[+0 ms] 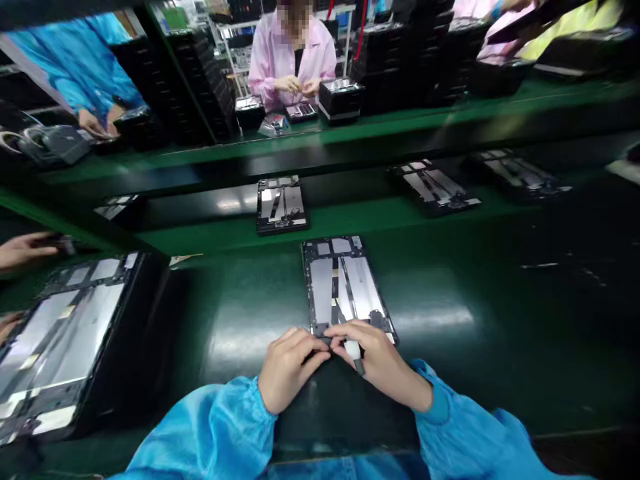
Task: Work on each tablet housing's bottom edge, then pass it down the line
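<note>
An opened tablet chassis (343, 283) with silver plates and a black frame lies lengthwise on the green mat in front of me. Both my hands rest at its near end. My left hand (287, 370) has its fingers curled, fingertips pressed on the chassis's near edge. My right hand (377, 360) is closed in a pinch over the same edge, with a small white piece (353, 348) and a dark stub showing under its fingers. Blue sleeves cover both my forearms.
A stack of trays holding similar chassis (60, 340) stands at my left. More chassis (281, 203) (433, 187) ride the belt beyond. A person in pink (293, 63) works across the line; another person's hand (25, 248) reaches in at far left.
</note>
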Motion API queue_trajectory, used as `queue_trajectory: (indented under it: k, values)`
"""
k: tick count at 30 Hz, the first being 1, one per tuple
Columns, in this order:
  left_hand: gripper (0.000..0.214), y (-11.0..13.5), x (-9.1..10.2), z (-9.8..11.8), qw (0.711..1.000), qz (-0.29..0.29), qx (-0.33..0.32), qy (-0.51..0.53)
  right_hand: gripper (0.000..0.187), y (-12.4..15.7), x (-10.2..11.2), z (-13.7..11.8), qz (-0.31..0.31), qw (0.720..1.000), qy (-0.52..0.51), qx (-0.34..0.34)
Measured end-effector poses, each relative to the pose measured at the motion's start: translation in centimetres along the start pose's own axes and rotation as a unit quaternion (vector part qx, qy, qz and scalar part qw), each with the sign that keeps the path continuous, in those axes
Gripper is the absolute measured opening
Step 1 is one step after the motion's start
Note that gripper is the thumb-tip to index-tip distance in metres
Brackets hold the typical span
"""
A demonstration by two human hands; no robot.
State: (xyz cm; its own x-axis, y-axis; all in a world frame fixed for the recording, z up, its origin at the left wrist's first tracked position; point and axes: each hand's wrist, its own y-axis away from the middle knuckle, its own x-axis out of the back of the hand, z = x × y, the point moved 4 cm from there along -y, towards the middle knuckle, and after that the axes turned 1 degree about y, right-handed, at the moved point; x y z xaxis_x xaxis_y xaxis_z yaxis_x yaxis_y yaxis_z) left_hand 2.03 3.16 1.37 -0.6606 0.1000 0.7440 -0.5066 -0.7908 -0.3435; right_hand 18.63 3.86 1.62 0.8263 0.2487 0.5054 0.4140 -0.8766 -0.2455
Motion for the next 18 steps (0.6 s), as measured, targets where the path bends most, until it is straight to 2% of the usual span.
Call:
queue_trajectory:
  k: [6,10,14,18]
  values:
    - [0.009,0.2,0.3,0.7,0.998,0.027,-0.050,-0.017,0.028,0.3,0.0,0.2,-0.003,1.000,-0.002,-0.009]
    - [0.018,0.1,0.2,0.4,0.999,0.012,-0.016,-0.027,0.029,0.1,0.1,0.2,-0.023,1.000,-0.010,-0.002]
    - [0.025,0.1,0.2,0.3,0.998,-0.009,0.022,-0.053,0.027,0.2,-0.2,0.2,0.005,1.000,0.005,0.003]
    - [0.023,0.5,0.3,1.0,0.989,-0.021,-0.019,-0.148,0.031,0.6,-0.9,0.4,0.025,0.999,0.039,0.029]
